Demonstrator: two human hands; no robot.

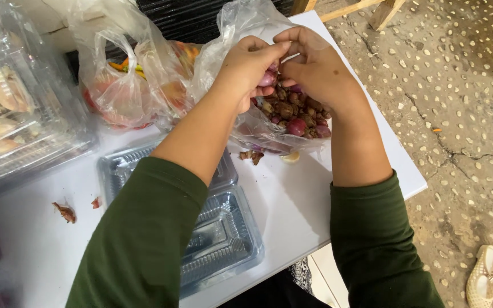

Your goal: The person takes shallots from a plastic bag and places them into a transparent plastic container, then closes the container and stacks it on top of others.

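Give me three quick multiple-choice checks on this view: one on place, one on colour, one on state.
1. Where is the clear plastic bag of small purple-red shallots?
A. On the white table, by its far right edge
B. On the pebbled floor
C. Inside the clear tray

2. What colour are the person's sleeves?
A. Red
B. Dark green
C. White

3. What state is the clear plastic hinged tray in?
A. Shut and full
B. Open and empty
C. Stacked under the bag

Answers:
1 A, the bag rests on the white table near its far right edge.
2 B, both forearms wear dark green.
3 B, it lies open with nothing inside.

Both the left hand and right hand pinch shallots at the bag's mouth.
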